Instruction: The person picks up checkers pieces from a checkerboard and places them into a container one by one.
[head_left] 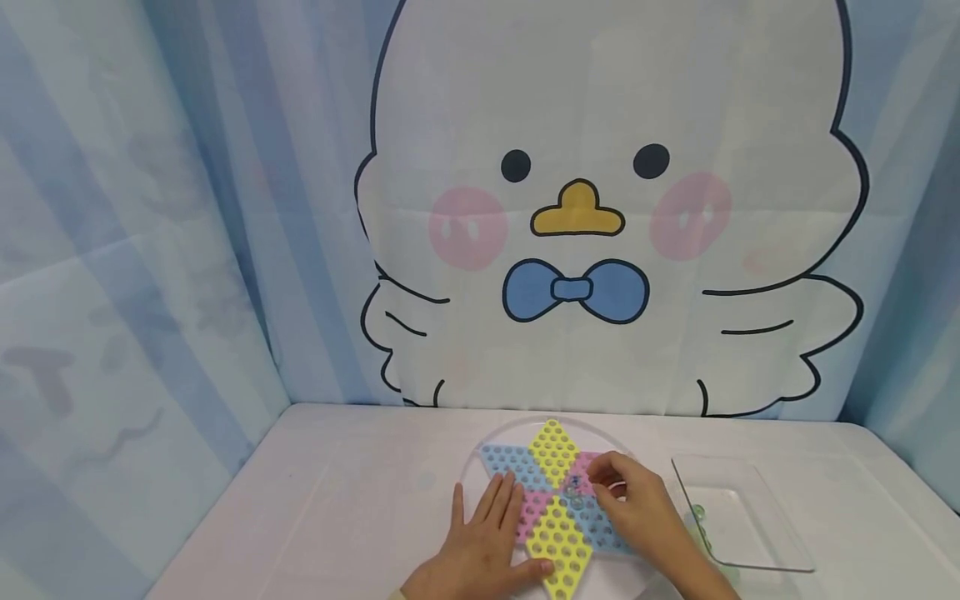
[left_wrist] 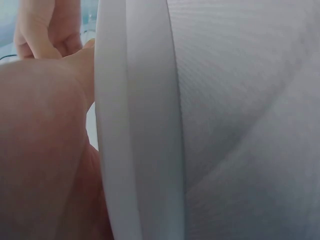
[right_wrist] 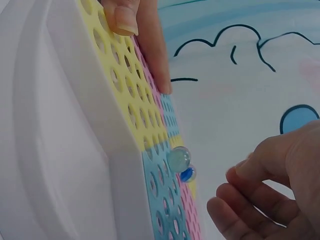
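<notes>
Two marbles (right_wrist: 181, 164) on star board (head_left: 555, 454); left hand (head_left: 483, 542) flat, steadying board; right hand (head_left: 633, 508) loosely curled, holding nothing; tray (head_left: 750, 533) marbles partly hidden

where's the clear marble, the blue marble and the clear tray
clear marble (right_wrist: 178, 159), right wrist view, middle of the ball
blue marble (right_wrist: 188, 174), right wrist view, its visible lower part
clear tray (head_left: 780, 546), head view, bare floor of the tray

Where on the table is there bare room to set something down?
Bare table lies left of the left hand, out to the curtain. A narrow strip runs behind the board and the clear tray. Crowded: the board's centre, with both hands, the right hand and two marbles.
</notes>
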